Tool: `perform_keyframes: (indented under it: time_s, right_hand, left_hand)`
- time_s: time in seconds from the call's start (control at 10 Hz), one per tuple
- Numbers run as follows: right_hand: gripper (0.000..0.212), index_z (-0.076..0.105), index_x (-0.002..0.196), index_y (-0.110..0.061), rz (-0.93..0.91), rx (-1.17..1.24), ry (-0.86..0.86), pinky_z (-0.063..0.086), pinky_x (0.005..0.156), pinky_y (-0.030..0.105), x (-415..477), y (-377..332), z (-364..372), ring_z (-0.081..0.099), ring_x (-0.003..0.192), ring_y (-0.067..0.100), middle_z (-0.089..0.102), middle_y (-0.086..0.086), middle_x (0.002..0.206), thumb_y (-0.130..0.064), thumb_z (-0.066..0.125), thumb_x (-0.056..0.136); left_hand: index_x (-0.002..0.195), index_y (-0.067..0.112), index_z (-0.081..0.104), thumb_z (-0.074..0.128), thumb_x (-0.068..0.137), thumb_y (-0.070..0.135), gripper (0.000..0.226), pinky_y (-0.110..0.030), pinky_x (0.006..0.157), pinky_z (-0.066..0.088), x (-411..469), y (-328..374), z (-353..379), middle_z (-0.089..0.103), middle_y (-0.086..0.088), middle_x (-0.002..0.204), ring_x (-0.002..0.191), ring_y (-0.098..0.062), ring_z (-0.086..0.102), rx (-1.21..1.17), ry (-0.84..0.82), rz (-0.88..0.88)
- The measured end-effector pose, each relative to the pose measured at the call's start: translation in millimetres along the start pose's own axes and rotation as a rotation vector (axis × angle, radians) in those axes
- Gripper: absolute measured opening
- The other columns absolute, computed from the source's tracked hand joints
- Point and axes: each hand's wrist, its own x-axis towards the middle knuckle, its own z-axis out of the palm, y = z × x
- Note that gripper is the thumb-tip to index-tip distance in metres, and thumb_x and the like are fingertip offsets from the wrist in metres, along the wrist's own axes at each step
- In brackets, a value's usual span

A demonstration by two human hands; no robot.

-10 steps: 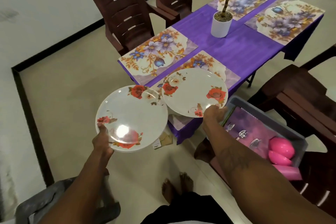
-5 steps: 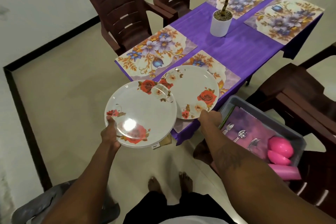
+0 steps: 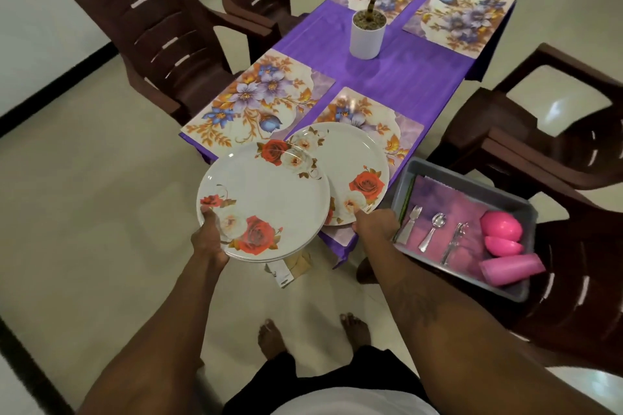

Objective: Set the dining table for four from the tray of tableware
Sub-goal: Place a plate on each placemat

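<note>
White rose-printed plates (image 3: 263, 199), apparently a small stack, hang off the near end of the table (image 3: 387, 77) in the left hand (image 3: 207, 239). Held at one rim only, they could tip or slide apart if the wrist drops. Their far edge overlaps the single plate (image 3: 347, 162) held by the right hand (image 3: 374, 222), and a knock there might jog either loose. The left thumb lies on the rim, with the fingers hidden beneath. The right hand pinches its plate's near rim, low over the near-right mat (image 3: 401, 131); I cannot tell whether plate and mat touch. Released too near the edge, the plate may overhang. Beside it, the tray (image 3: 478, 187) holds cutlery (image 3: 435, 231).
</note>
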Motion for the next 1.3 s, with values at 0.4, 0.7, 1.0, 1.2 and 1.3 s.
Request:
perform_keyframes:
  time_s: [0.4, 0.7, 1.0, 1.2, 1.3]
  right_hand:
    - [0.047, 0.069, 0.114, -0.005, 0.105, 0.139, 0.065, 0.058, 0.086, 0.032, -33, -11, 32, 0.07, 0.103, 0.027, 0.07, 0.009, 0.11, -0.046, 0.065, 0.091]
    - [0.04, 0.061, 0.121, 0.0, 0.28, 0.132, 0.125, 0.038, 0.051, 0.026, -32, -26, 28, 0.068, 0.1, 0.025, 0.066, 0.01, 0.111, -0.029, 0.069, 0.094]
    - [0.016, 0.049, 0.097, -0.015, 0.281, 0.617, 0.025, 0.058, 0.078, 0.04, -31, -16, 35, 0.061, 0.074, 0.02, 0.057, 0.003, 0.084, -0.015, 0.064, 0.091]
    - [0.027, 0.06, 0.113, -0.003, 0.286, 0.39, 0.047, 0.059, 0.077, 0.034, -25, -19, 33, 0.068, 0.088, 0.025, 0.064, 0.009, 0.098, -0.021, 0.067, 0.094]
    - [0.034, 0.062, 0.104, -0.007, 0.26, 0.475, 0.03, 0.063, 0.073, 0.039, -29, -12, 36, 0.071, 0.079, 0.025, 0.069, 0.008, 0.095, -0.034, 0.074, 0.089]
  left_hand:
    - [0.12, 0.007, 0.065, 0.075, 0.079, 0.068, 0.074, -0.07, 0.086, 0.055, 16, 61, -22, 0.075, -0.018, 0.11, 0.097, -0.042, 0.074, 0.153, -0.112, -0.042]
    - [0.116, 0.011, 0.064, 0.071, 0.083, 0.066, 0.065, -0.069, 0.088, 0.055, 35, 77, -9, 0.075, -0.016, 0.108, 0.097, -0.042, 0.073, 0.22, -0.135, -0.062]
    - [0.119, 0.014, 0.064, 0.072, 0.079, 0.068, 0.068, -0.069, 0.089, 0.055, 38, 78, 9, 0.075, -0.015, 0.113, 0.102, -0.043, 0.073, 0.203, -0.195, -0.063]
    - [0.113, 0.016, 0.063, 0.071, 0.083, 0.066, 0.059, -0.066, 0.091, 0.055, 35, 68, 10, 0.074, -0.015, 0.114, 0.1, -0.04, 0.072, 0.195, -0.173, -0.055]
    - [0.117, 0.016, 0.063, 0.071, 0.084, 0.065, 0.06, -0.067, 0.091, 0.055, 34, 67, 7, 0.074, -0.015, 0.115, 0.101, -0.041, 0.072, 0.195, -0.162, -0.053]
